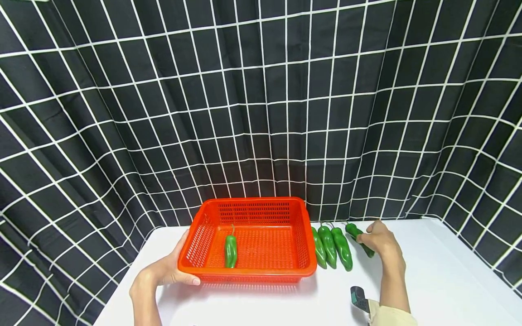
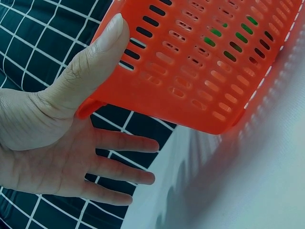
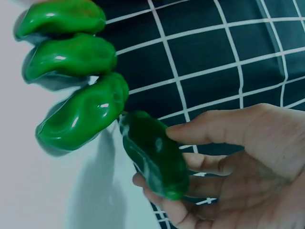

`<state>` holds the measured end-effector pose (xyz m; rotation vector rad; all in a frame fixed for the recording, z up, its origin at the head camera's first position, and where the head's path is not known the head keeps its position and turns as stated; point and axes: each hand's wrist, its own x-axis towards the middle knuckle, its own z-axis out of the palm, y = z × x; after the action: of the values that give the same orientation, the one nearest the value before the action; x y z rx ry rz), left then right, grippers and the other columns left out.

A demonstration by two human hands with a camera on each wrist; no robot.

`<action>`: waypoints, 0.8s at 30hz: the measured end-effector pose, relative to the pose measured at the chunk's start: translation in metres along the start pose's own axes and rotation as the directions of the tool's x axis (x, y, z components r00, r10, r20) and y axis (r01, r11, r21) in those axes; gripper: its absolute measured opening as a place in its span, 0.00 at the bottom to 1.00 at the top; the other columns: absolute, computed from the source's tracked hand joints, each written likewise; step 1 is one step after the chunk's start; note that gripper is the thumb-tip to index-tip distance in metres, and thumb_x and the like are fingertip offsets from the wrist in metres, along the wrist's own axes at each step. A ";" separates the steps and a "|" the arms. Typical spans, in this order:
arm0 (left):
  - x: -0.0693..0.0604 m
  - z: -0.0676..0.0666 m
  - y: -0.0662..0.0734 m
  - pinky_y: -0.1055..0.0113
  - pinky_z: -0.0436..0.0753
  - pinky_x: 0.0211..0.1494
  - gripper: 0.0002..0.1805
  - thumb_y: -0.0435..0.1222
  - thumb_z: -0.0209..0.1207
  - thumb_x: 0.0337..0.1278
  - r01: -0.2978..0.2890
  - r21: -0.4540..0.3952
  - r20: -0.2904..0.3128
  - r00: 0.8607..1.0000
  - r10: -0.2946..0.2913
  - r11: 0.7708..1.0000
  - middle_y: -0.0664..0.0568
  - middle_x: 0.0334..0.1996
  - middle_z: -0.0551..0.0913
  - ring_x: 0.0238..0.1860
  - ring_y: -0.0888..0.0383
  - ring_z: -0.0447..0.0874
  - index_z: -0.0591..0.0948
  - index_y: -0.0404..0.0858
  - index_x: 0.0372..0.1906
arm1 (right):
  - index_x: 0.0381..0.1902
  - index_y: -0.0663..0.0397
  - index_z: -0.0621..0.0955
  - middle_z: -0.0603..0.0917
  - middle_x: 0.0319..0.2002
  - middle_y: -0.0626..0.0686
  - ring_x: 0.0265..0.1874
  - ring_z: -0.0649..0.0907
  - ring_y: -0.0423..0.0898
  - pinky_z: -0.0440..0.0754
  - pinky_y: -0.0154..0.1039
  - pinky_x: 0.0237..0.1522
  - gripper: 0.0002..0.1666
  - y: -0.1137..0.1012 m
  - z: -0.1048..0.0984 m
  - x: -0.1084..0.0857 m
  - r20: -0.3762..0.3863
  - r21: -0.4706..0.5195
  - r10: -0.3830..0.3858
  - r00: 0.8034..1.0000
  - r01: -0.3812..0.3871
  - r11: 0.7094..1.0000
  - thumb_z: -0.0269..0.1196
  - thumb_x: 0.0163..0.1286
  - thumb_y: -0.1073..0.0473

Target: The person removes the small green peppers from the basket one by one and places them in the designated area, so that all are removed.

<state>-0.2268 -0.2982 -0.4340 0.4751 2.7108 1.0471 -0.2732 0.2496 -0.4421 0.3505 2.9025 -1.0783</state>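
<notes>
My left hand (image 1: 163, 270) rests at the left front corner of an orange-red plastic basket (image 1: 248, 271). In the left wrist view its thumb (image 2: 102, 45) lies against the slotted wall, while several straight fingers stretch out beside the basket. One green chili pepper (image 1: 230, 251) lies inside, stem toward the back. My right hand (image 1: 381, 240) pinches another green chili pepper (image 3: 155, 155) between thumb and fingertips, right of the basket. Left of that pepper, three more green chili peppers (image 1: 327, 244) lie side by side on the white table.
The white table (image 1: 240, 310) ends at a black curtain (image 1: 261, 113) with a white grid, which stands behind and at both sides. A dark wrist device (image 1: 359, 298) sits by the right sleeve (image 1: 391, 316). The basket's right wall is close to the nearest pepper.
</notes>
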 end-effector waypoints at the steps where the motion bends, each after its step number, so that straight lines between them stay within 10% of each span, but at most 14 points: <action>1: 0.000 0.000 0.000 0.40 0.71 0.73 0.80 0.47 0.84 0.36 0.004 0.000 0.000 1.000 -0.004 1.000 0.38 0.84 0.47 0.76 0.38 0.64 0.37 0.38 0.85 | 0.53 0.83 0.71 0.80 0.49 0.82 0.41 0.85 0.69 0.84 0.60 0.44 0.35 0.001 0.000 0.000 0.012 -0.001 -0.007 1.000 0.007 1.000 0.67 0.56 0.60; 8: 0.000 0.000 0.001 0.40 0.70 0.74 0.80 0.47 0.84 0.35 0.006 -0.014 0.004 1.000 -0.006 1.000 0.37 0.84 0.47 0.76 0.37 0.62 0.37 0.38 0.85 | 0.43 0.79 0.73 0.83 0.34 0.71 0.28 0.86 0.54 0.87 0.44 0.31 0.23 0.007 0.009 -0.001 0.077 0.099 0.029 0.997 -0.036 0.994 0.67 0.56 0.66; 24: 0.000 0.000 0.000 0.40 0.70 0.73 0.80 0.46 0.84 0.35 -0.014 -0.011 -0.007 1.000 0.014 1.000 0.37 0.84 0.47 0.76 0.37 0.63 0.37 0.38 0.85 | 0.44 0.78 0.73 0.83 0.30 0.66 0.27 0.87 0.54 0.90 0.45 0.35 0.22 0.002 0.021 0.000 0.132 0.156 0.047 0.990 -0.068 0.985 0.68 0.56 0.69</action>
<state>-0.2268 -0.2981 -0.4343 0.4906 2.7099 1.0693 -0.2736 0.2375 -0.4599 0.3533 2.6848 -1.2782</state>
